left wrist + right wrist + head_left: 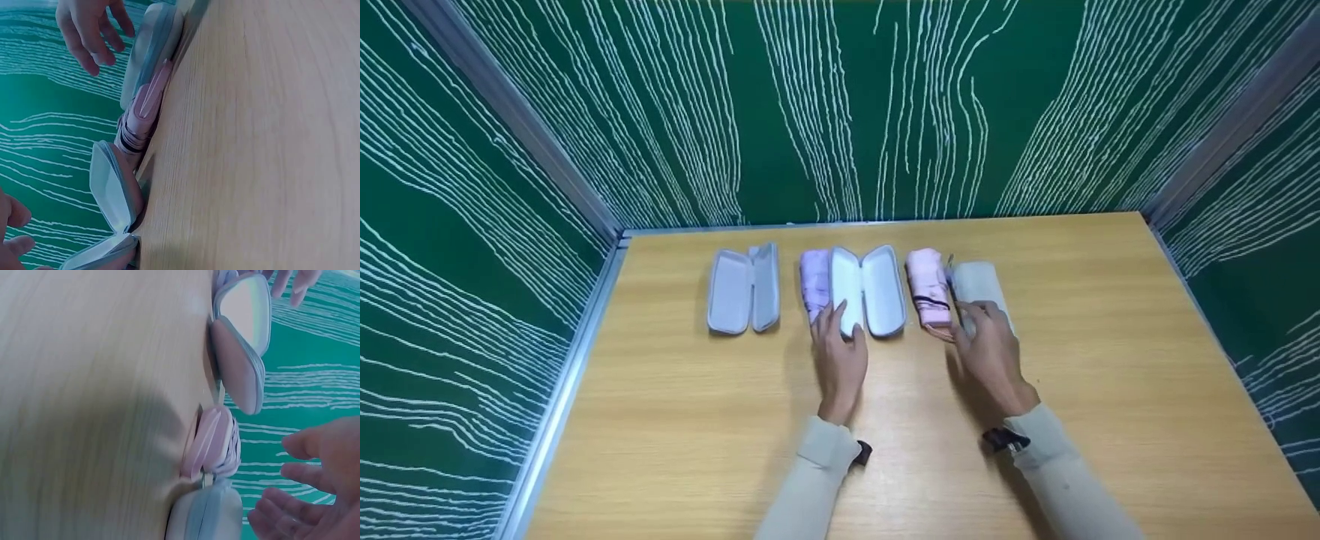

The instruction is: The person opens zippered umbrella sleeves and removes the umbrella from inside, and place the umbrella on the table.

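My left hand [840,360] hovers at the near end of an open white zip case [883,289] and a purple folded umbrella [814,277], which lie side by side. Its fingers are loosely spread and grip nothing. My right hand [991,349] is over the near part of a closed pale case [979,279], fingers relaxed; the right wrist view shows this hand [315,489] apart from the case [208,520]. Just left of it lies a pink folded umbrella [928,277] with a dark band and a wrist loop toward me.
Another open grey-white case [731,292] stands at the left of the row. All the items rest on a wooden table [915,450]. Green panels [787,150] with white wavy lines rise behind and at both sides, joined by metal posts [532,112].
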{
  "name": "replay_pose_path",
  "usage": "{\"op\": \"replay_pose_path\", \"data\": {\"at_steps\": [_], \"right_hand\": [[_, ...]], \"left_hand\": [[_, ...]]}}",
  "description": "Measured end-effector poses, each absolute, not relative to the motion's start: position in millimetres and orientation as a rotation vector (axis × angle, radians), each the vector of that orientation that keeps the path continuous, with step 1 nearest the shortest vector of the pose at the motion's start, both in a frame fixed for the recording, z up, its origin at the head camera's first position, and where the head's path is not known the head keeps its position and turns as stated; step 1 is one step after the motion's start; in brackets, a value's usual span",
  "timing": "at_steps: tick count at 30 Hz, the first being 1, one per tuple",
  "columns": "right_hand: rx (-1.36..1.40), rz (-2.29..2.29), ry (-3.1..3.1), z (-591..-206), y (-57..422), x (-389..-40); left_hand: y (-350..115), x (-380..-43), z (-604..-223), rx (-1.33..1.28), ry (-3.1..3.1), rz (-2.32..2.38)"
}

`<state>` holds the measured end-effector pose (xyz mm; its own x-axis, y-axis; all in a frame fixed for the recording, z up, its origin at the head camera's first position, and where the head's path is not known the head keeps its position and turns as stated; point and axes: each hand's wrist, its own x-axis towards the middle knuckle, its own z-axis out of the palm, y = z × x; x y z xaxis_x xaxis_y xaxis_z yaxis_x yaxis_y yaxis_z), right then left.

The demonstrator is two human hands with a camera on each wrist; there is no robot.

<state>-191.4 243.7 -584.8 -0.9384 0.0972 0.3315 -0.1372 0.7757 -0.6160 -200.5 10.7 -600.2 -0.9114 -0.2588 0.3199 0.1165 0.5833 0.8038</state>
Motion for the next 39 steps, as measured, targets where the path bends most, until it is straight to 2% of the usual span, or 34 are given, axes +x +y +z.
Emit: {"op": "replay_pose_path", "data": {"at_steps": [9, 17, 24, 39], "right_hand": [[-0.025, 0.947, -2.604, -585, 270, -183], [-0.078, 0.950, -2.626, -585, 285, -177], [-0.086, 0.914, -2.630, -588, 297, -172], [-0.070, 0.862, -2.615, -600, 318, -160]], "left_hand": [[37, -185, -596, -0.061, -2.366, -1.202], [74, -169, -593, -0.342, -2.479, -1.202], [99, -168, -595, -0.579, -2.552, -1.045], [126, -169, -596, -0.908, -2.731, -0.670]]}}
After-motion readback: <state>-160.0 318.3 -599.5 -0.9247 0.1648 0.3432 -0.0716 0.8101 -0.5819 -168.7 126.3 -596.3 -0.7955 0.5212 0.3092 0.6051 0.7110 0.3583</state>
